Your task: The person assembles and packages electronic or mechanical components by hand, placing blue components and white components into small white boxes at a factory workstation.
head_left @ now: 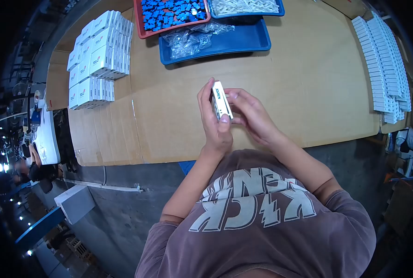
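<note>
A small white box (pixel 221 101) with dark lettering is held upright over the near middle of the cardboard-covered table. My left hand (pixel 212 123) is closed round its left side, the thumb on its lower end. On the box's right side, the fingers of my right hand (pixel 252 113) are bent against it, partly hidden behind it. Beyond my hands, a blue tray (pixel 241 42) holds clear plastic bags (pixel 188 42).
A red tray (pixel 141 28) of blue parts and a blue tray (pixel 262 13) of white pieces stand at the far edge. White boxes (pixel 99 58) are stacked at left, more white boxes (pixel 378 65) at right. Another person (pixel 41 171) is at far left.
</note>
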Demonstrator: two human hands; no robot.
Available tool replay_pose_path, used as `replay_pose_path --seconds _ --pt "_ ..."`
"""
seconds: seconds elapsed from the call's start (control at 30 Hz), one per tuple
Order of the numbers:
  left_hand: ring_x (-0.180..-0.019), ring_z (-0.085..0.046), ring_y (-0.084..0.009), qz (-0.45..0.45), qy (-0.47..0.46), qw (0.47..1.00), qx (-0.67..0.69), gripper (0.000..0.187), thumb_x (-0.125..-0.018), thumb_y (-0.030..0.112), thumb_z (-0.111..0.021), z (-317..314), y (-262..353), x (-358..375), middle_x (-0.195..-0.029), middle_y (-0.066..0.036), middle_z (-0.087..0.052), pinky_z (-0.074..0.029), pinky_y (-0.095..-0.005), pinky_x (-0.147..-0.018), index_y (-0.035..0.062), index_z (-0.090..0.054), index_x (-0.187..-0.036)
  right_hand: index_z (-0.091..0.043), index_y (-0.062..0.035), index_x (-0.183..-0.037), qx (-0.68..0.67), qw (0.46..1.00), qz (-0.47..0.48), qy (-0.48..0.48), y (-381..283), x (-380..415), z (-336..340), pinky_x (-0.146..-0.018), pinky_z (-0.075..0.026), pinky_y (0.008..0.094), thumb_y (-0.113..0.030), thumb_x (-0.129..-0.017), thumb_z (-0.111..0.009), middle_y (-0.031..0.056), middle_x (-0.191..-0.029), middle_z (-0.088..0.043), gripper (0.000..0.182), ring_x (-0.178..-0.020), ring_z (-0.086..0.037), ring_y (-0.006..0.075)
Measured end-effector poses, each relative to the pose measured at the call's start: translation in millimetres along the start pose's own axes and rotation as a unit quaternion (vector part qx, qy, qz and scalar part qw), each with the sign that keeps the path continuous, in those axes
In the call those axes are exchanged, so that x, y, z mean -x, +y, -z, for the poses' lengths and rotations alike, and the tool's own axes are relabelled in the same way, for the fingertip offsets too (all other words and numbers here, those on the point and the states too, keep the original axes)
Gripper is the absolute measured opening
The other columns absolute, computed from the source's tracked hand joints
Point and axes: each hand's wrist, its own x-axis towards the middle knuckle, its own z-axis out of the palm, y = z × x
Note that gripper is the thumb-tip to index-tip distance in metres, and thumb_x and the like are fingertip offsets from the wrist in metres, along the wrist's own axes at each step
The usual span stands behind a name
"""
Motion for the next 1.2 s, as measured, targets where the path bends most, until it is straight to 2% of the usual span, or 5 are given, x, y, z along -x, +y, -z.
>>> replay_pose_path --seconds 0.13,0.6,0.93,1.1,1.2 --pt "-0.126 -0.053 -0.0308 -0.033 0.046 0.998 -0.035 0.09 -0.097 0.06 -0.047 -6 -3 0 -0.14 -0.022 -0.049 -0.043 -0.0415 -0.106 -0.0066 -0.032 -0.155 -0.048 0.0024 -0.145 0.034 0.998 0.043 0.009 5 8 -19 -0.098 -0.052 0.0314 -0.025 -0.103 -0.069 0.015 -0.127 -0.065 0.054 -0.119 -0.063 0.017" --pt "-0.11 -0.059 -0.0329 -0.073 0.103 0.991 -0.038 0.074 -0.092 0.049 -0.043 -5 -8 0 -0.124 -0.025 -0.056 -0.049 -0.0425 -0.095 -0.0123 -0.052 -0.132 -0.048 0.0058 -0.151 0.154 0.974 0.165 -0.021 22 11 -24 -0.098 -0.048 0.0273 -0.022 -0.112 -0.051 0.0099 -0.125 -0.067 0.048 -0.111 -0.06 0.0111" --pt "-0.116 -0.056 -0.0287 -0.045 0.09 0.995 0.002 0.082 -0.091 0.057 -0.041 -3 -6 4 -0.128 -0.02 -0.055 -0.045 -0.0413 -0.101 -0.0092 -0.046 -0.139 -0.052 0.0041 -0.148 0.176 0.968 0.175 -0.036 16 17 -24 -0.097 -0.048 0.0275 -0.022 -0.113 -0.047 0.0083 -0.124 -0.067 0.044 -0.111 -0.06 0.0118" --pt "-0.11 -0.057 -0.0315 -0.076 0.048 0.994 -0.057 0.103 -0.094 0.073 -0.043 -1 -3 -6 -0.131 -0.024 -0.049 -0.048 -0.0427 -0.096 -0.0127 -0.035 -0.151 -0.05 -0.0014 -0.153 0.129 0.986 0.09 -0.053 6 7 -15 -0.098 -0.049 0.0301 -0.038 -0.114 -0.042 0.0075 -0.129 -0.065 0.054 -0.112 -0.062 0.0139" --pt "-0.117 -0.055 -0.0295 -0.002 0.02 1.0 -0.024 0.118 -0.093 0.084 -0.043 -2 4 -3 -0.134 -0.021 -0.047 -0.045 -0.0407 -0.103 -0.0072 -0.016 -0.162 -0.048 -0.0071 -0.156 0.16 0.982 0.071 -0.07 -9 7 -7 -0.1 -0.05 0.0329 -0.049 -0.114 -0.036 0.0084 -0.137 -0.061 0.06 -0.119 -0.06 0.016"
